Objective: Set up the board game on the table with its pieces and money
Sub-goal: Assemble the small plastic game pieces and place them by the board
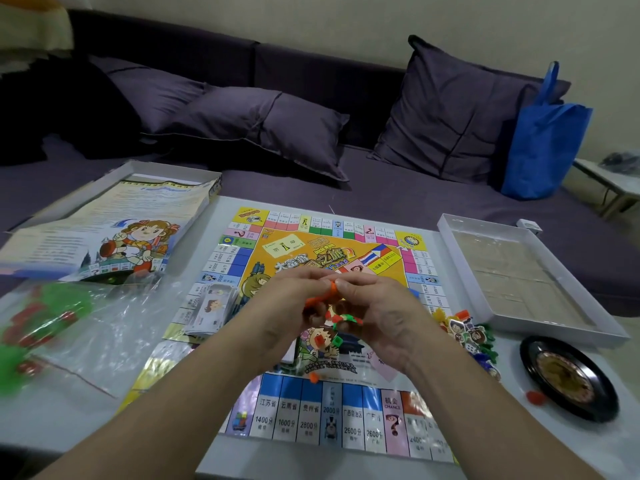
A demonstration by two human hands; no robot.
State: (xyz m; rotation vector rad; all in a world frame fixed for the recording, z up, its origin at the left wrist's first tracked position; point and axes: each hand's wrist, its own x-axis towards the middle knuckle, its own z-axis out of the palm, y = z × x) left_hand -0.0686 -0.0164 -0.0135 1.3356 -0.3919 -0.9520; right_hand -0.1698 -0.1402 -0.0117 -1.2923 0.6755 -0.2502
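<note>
- Head view: game board (311, 420), flat glossy printed sheet, on the table (52, 420); its centre is hidden by the hands.
- Left hand (291, 306) and right hand (377, 310) meet above the board, fingers curled, pinching small orange and green plastic pieces (332, 289); count unclear.
- Left of board: banknote stack (207, 306), clear plastic bag (69, 323) with blurred red and green pieces.
- Right of board: one round black roulette wheel (568, 375), white box tray (519, 271).

Board laid flat, pieces scattered.
Colourful printed paper game board (301, 420) unfolded on table; banded stack of paper play money (211, 308) on its left edge; small orange and green plastic pieces (341, 318) above centre; cardboard character tokens (465, 329) right.
</note>
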